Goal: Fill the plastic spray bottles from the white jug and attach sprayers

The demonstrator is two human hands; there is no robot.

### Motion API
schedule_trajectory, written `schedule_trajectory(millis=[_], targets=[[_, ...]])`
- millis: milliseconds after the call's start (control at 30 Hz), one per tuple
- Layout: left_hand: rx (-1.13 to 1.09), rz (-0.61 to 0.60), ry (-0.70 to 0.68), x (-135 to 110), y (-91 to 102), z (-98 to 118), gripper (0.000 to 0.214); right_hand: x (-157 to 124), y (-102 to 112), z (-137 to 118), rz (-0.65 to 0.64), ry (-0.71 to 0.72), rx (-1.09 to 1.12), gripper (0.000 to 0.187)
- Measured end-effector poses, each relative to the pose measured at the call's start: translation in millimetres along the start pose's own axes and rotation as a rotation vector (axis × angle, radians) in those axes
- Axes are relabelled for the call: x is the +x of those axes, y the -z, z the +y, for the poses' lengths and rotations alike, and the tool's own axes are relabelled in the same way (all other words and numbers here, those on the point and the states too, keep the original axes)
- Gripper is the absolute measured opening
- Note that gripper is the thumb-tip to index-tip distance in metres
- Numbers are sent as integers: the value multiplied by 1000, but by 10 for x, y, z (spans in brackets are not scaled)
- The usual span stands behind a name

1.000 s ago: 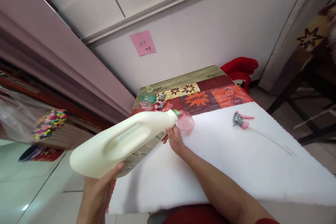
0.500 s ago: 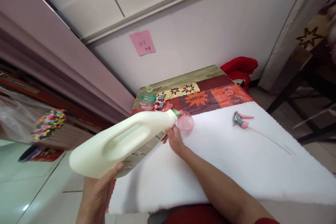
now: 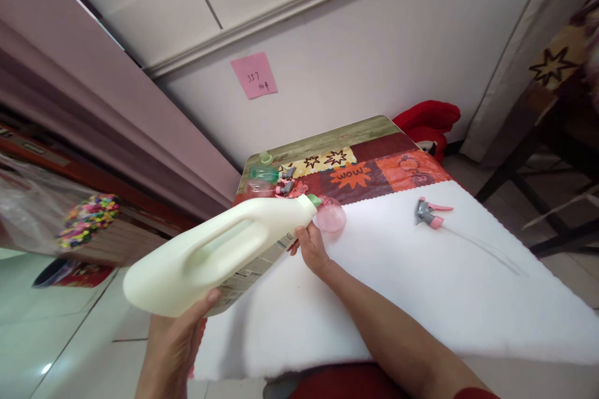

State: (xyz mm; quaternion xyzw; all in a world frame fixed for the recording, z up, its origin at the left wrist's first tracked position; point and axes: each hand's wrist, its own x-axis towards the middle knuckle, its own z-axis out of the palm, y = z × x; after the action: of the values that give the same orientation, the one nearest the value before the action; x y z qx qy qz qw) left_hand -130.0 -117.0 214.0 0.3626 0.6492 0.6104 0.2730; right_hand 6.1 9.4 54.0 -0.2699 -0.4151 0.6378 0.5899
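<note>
A large cream detergent jug with a moulded handle is tilted, its green spout pointing right and down. My left hand is closed round its lower end from beneath. Up near the neck, my right hand grips the jug, some fingers hidden behind it. The spout meets the top of a round pink clear bottle standing on the white cloth; whether liquid flows I cannot tell. To the right lies a grey and pink spray trigger with a long clear tube.
Green and pink spray bottles lie at the table's far left, near a pale green cap. A wall with a pink note stands behind. A red plush toy sits past the far right corner.
</note>
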Motion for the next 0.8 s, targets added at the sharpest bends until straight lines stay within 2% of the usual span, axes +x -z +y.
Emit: schedule_trajectory(millis=[133, 800], targets=[[13, 25, 10, 4, 8, -8, 81, 2, 4, 21, 4, 6, 5, 61], [15, -13, 11, -11, 14, 24, 83, -2, 8, 46, -7, 13, 15, 57]])
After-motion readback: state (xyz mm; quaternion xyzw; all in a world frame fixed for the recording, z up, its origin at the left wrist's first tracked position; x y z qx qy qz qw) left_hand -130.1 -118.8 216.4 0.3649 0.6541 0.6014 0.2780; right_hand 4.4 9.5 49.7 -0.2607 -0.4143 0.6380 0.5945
